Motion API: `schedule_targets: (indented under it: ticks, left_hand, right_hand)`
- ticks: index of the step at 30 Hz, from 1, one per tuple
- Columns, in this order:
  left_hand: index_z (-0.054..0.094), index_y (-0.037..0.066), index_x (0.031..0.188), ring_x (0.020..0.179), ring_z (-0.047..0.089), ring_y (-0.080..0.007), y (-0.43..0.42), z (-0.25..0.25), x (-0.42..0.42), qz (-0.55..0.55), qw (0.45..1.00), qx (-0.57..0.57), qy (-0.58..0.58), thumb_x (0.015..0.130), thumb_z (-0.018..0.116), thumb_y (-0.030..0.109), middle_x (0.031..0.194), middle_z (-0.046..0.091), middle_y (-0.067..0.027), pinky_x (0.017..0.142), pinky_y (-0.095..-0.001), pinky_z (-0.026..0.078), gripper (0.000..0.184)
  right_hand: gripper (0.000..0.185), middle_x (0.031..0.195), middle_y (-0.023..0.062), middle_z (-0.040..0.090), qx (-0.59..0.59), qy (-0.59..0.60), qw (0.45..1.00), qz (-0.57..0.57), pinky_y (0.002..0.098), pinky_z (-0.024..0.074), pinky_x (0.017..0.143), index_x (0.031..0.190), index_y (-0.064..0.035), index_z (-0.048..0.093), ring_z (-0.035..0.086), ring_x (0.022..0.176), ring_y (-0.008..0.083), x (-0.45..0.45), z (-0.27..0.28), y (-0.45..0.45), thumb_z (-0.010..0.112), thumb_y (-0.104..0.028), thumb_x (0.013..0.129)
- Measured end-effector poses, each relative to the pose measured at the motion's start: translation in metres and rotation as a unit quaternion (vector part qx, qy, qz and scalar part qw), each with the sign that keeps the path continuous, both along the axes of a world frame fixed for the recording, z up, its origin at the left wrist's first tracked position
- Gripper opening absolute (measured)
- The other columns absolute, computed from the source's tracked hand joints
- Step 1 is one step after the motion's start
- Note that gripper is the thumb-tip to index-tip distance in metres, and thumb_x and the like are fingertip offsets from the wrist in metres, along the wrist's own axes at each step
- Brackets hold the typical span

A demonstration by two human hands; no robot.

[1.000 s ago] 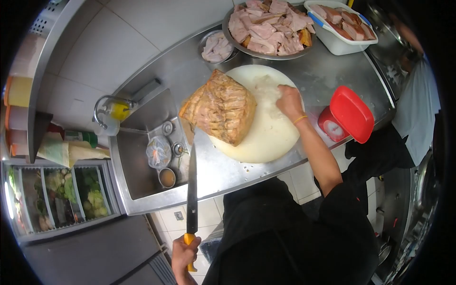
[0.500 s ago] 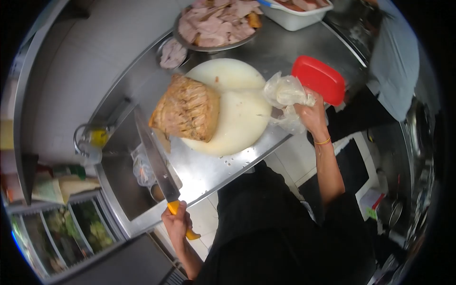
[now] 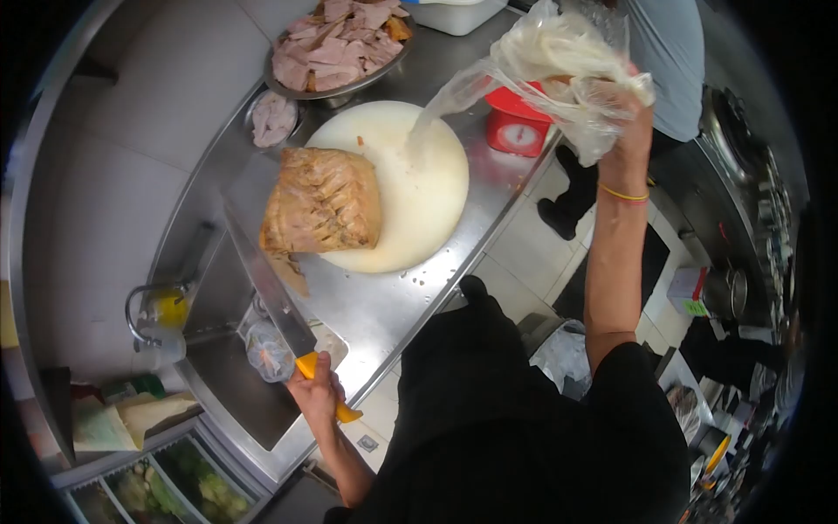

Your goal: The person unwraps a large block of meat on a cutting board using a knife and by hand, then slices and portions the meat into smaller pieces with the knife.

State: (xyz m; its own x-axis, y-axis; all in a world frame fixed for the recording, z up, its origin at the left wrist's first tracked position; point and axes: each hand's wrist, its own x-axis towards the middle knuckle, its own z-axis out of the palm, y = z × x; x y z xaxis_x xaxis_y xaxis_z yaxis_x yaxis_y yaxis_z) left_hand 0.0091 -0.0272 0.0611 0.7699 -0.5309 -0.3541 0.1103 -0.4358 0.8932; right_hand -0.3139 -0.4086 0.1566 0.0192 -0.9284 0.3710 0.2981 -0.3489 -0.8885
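My left hand (image 3: 318, 395) is wrapped round the yellow handle of a large knife (image 3: 272, 286), whose broad blade points up and away over the sink's edge. Left of centre on a round white cutting board (image 3: 428, 205) lies a big browned block of cooked meat (image 3: 323, 201). My right hand (image 3: 630, 131) is raised at the upper right, closed on a clear crumpled plastic bag (image 3: 559, 52). A tail of the bag trails down onto the board. The plastic hides part of my fingers.
Behind the board stand a large bowl of sliced meat (image 3: 336, 48), a small bowl (image 3: 272, 120) and a white tub (image 3: 458, 16). A red kitchen scale (image 3: 517, 127) sits to the right. At left is a sink (image 3: 205, 327). Another person (image 3: 668, 61) stands at upper right.
My right hand has lifted the plastic bag up and to the right, uncovering the scale's dial. The view has shifted. My left hand still grips the knife in nearly the same place.
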Motion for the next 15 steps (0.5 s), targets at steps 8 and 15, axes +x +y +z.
schedule_targets:
  ticks: [8, 15]
  left_hand:
    - [0.058, 0.006, 0.088, 0.039, 0.044, -0.0095, 0.017, -0.017, 0.016, -0.045, 0.999, -0.022, 0.014, 0.097, 0.069, 0.023, 0.056, 0.049, -0.0007, 0.034, -0.0258, 0.036, 0.023]
    - [0.058, 0.006, 0.085, 0.039, 0.041, -0.0095, 0.011, -0.016, 0.044, -0.091, 0.995, -0.024, -0.027, 0.098, 0.068, 0.022, 0.054, 0.045, -0.0008, 0.034, -0.0265, 0.032, 0.023]
  right_hand:
    - [0.055, 0.125, 0.0173, 0.063, -0.070, 0.109, 0.984, -0.123, 0.0373, 0.0500, 0.097, 0.134, 0.0105, 0.053, 0.063, 0.110, 0.0253, -0.117, 0.007, 0.130, 0.063, -0.016, 0.087]
    - [0.053, 0.108, 0.0086, 0.067, 0.047, 0.035, 0.944, -0.325, 0.0284, 0.0496, 0.085, 0.127, 0.0030, 0.057, 0.063, 0.095, 0.0170, -0.166, 0.004, 0.276, 0.061, -0.012, 0.075]
